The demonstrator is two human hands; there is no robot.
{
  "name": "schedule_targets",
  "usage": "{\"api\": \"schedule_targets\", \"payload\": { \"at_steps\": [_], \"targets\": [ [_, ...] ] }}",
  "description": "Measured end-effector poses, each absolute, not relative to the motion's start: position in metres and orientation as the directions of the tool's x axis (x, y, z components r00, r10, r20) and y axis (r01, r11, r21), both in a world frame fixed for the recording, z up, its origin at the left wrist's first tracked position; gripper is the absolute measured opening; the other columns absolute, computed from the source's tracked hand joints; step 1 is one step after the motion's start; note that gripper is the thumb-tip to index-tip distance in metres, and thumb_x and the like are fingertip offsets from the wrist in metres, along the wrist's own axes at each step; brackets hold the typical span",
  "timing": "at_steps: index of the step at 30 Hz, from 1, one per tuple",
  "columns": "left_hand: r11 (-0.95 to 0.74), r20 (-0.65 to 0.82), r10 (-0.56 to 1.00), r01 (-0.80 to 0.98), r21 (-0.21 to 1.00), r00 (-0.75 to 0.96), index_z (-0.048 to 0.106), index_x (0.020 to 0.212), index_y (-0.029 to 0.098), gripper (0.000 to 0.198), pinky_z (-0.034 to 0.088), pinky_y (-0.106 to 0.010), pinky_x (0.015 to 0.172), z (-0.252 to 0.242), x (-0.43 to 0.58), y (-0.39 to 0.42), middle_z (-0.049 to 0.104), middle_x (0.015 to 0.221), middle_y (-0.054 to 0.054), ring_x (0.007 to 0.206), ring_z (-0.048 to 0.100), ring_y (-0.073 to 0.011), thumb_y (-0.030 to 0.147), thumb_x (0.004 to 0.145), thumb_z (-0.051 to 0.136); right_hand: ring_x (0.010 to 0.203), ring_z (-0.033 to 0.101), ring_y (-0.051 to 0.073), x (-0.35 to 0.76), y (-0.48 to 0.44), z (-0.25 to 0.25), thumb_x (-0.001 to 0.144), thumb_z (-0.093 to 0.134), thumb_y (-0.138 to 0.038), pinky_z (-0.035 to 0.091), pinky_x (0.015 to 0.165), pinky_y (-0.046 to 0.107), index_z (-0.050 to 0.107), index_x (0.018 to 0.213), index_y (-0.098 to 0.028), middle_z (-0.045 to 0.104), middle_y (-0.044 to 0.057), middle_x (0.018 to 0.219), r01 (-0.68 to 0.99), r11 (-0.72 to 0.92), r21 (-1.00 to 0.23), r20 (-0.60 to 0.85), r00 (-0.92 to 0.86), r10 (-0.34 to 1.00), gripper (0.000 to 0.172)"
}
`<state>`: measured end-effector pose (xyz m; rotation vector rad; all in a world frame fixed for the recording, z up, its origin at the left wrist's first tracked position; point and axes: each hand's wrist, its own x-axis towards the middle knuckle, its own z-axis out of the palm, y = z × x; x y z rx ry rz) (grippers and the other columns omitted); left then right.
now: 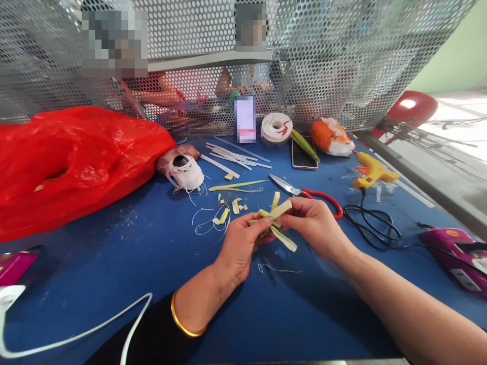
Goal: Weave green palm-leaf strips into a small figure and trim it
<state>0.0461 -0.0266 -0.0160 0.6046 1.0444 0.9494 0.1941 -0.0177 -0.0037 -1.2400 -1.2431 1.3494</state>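
Over the middle of the blue table, my left hand [240, 241] is closed round the base of a piece made of pale yellow-green leaf strips [284, 240], whose ends stick out in several directions. The thumb presses where the strips cross. My right hand [314, 218] pinches the piece from the other side, at a strip near its top; its fingertips are partly hidden. Just beyond that hand lie red-handled scissors [323, 197], blades apart. Leaf scraps [223, 216] and loose white thread [201, 228] are scattered to the left. A thin curled wire or thread [279, 269] lies in front.
A red plastic bag [76, 167] covers the left side, beside a wad of white thread [186, 173]. White sticks [232, 156], a ribbon spool [276, 126], phones [304, 158] and an orange-white packet [332, 137] sit behind. A yellow glue gun [375, 171] with black cord lies right. Perforated metal panel [190, 30] stands behind.
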Motion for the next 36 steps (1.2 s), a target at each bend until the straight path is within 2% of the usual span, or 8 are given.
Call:
{"api": "schedule_targets", "payload": {
  "at_steps": [5, 8, 12, 17, 22, 26, 30, 36],
  "targets": [
    [0.457, -0.435, 0.889, -0.346, 0.819, 0.144, 0.073, 0.073, 0.016, 0.017, 0.050, -0.025, 0.067, -0.018, 0.044, -0.023, 0.069, 0.071, -0.002, 0.069, 0.061, -0.0120, 0.029, 0.065, 0.079, 0.067, 0.061, 0.015, 0.198, -0.015, -0.002, 0.064, 0.075, -0.026, 0.048, 0.066, 0.030, 0.066, 0.073, -0.018, 0.068, 0.001, 0.071, -0.016, -0.130, -0.991, -0.126, -0.170, 0.977, 0.016],
    [0.462, -0.429, 0.887, -0.315, 0.829, 0.173, 0.072, 0.075, 0.016, 0.018, 0.049, -0.026, 0.069, -0.018, 0.044, -0.025, 0.069, 0.071, -0.002, 0.070, 0.064, -0.0134, 0.030, 0.066, 0.078, 0.062, 0.059, 0.014, 0.198, -0.015, -0.003, 0.061, 0.081, -0.031, 0.047, 0.062, 0.028, 0.066, 0.076, -0.018, 0.066, -0.001, 0.067, -0.027, -0.149, -0.988, -0.143, -0.158, 0.977, 0.025],
    [0.467, -0.409, 0.878, -0.249, 0.849, 0.250, 0.073, 0.081, 0.016, 0.023, 0.050, -0.028, 0.074, -0.017, 0.045, -0.027, 0.070, 0.071, -0.002, 0.070, 0.066, -0.0143, 0.033, 0.067, 0.078, 0.061, 0.058, 0.013, 0.196, -0.017, -0.005, 0.066, 0.078, -0.035, 0.047, 0.061, 0.027, 0.070, 0.074, -0.017, 0.066, 0.000, 0.067, -0.029, -0.163, -0.986, -0.156, -0.163, 0.974, 0.022],
    [0.485, -0.408, 0.862, -0.255, 0.837, 0.300, 0.072, 0.081, 0.014, 0.026, 0.050, -0.025, 0.068, -0.016, 0.043, -0.027, 0.069, 0.071, -0.002, 0.066, 0.065, -0.0129, 0.031, 0.064, 0.082, 0.057, 0.055, 0.013, 0.197, -0.016, -0.010, 0.067, 0.076, -0.035, 0.043, 0.055, 0.027, 0.069, 0.067, -0.016, 0.065, 0.000, 0.061, 0.091, -0.105, -0.990, -0.111, -0.060, 0.992, 0.020],
    [0.517, -0.411, 0.838, -0.282, 0.808, 0.360, 0.068, 0.087, 0.015, 0.033, 0.051, -0.026, 0.062, -0.016, 0.041, -0.024, 0.067, 0.074, -0.003, 0.062, 0.063, -0.0123, 0.045, 0.075, 0.073, 0.055, 0.049, 0.011, 0.195, -0.016, -0.013, 0.069, 0.072, -0.036, 0.037, 0.052, 0.026, 0.067, 0.065, -0.016, 0.060, -0.001, 0.058, 0.185, -0.054, -0.981, -0.054, 0.007, 0.999, 0.021],
    [0.414, -0.350, 0.905, -0.317, 0.853, 0.242, 0.061, 0.084, 0.018, 0.028, 0.053, -0.024, 0.063, -0.015, 0.042, -0.023, 0.062, 0.076, 0.001, 0.066, 0.059, -0.0098, 0.033, 0.069, 0.080, 0.051, 0.043, 0.009, 0.193, -0.017, -0.013, 0.069, 0.072, -0.037, 0.031, 0.048, 0.025, 0.066, 0.064, -0.015, 0.056, -0.002, 0.056, 0.217, -0.069, -0.974, -0.066, 0.022, 0.998, 0.023],
    [0.375, -0.299, 0.917, -0.320, 0.870, 0.263, 0.059, 0.087, 0.019, 0.033, 0.054, -0.022, 0.061, -0.015, 0.043, -0.023, 0.060, 0.084, 0.004, 0.070, 0.059, -0.0091, 0.022, 0.064, 0.082, 0.050, 0.041, 0.009, 0.193, -0.017, -0.014, 0.066, 0.076, -0.039, 0.030, 0.047, 0.024, 0.066, 0.063, -0.015, 0.055, -0.003, 0.054, 0.185, -0.091, -0.979, -0.084, 0.043, 0.996, 0.026],
    [0.390, -0.294, 0.901, -0.301, 0.870, 0.319, 0.054, 0.084, 0.021, 0.027, 0.046, -0.016, 0.045, -0.017, 0.042, -0.024, 0.056, 0.082, 0.006, 0.061, 0.059, -0.0071, 0.023, 0.070, 0.078, 0.050, 0.049, 0.011, 0.187, -0.022, -0.020, 0.065, 0.078, -0.040, 0.035, 0.048, 0.025, 0.063, 0.064, -0.016, 0.058, -0.002, 0.055, 0.042, -0.143, -0.989, -0.141, 0.049, 0.989, 0.028]
  ]
}}
